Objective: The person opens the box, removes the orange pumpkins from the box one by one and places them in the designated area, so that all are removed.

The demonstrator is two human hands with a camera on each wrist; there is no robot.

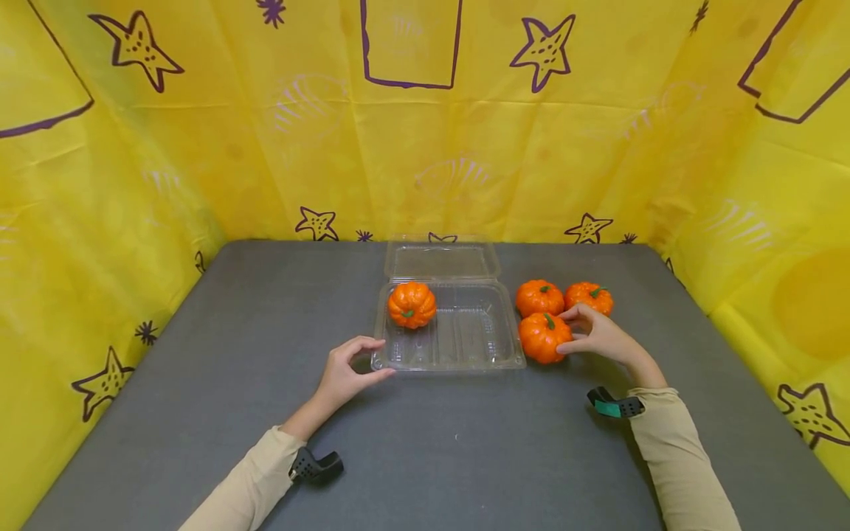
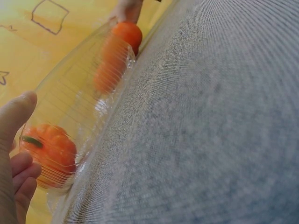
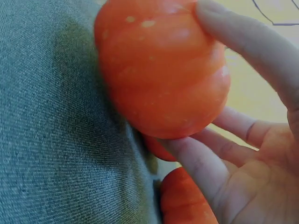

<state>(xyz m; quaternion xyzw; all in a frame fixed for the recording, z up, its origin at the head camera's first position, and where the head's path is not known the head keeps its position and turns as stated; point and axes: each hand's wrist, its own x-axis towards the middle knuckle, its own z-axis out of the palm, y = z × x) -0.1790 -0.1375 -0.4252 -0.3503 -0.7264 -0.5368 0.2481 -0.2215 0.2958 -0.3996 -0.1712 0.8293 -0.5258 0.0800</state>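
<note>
A clear plastic clamshell container [image 1: 465,363] lies on the table with its lid folded back. In its left part sits one small orange pumpkin [image 1: 412,304]. My left hand [image 1: 347,369] holds the container's near left corner between thumb and fingers. To the right of the container, my right hand [image 1: 600,335] grips another pumpkin [image 1: 541,341], thumb on one side and fingers on the other. In the right wrist view, this pumpkin [image 3: 163,70] fills the space between thumb and fingertips. Just behind it are two more pumpkins [image 1: 539,298] [image 1: 584,296].
The grey table [image 1: 458,457] reaches back to a yellow cloth [image 1: 432,162] with drawn stars, which also hangs at both sides. The lid [image 1: 441,261] lies toward the back edge. A black wrist mount [image 1: 317,464] sits on each sleeve.
</note>
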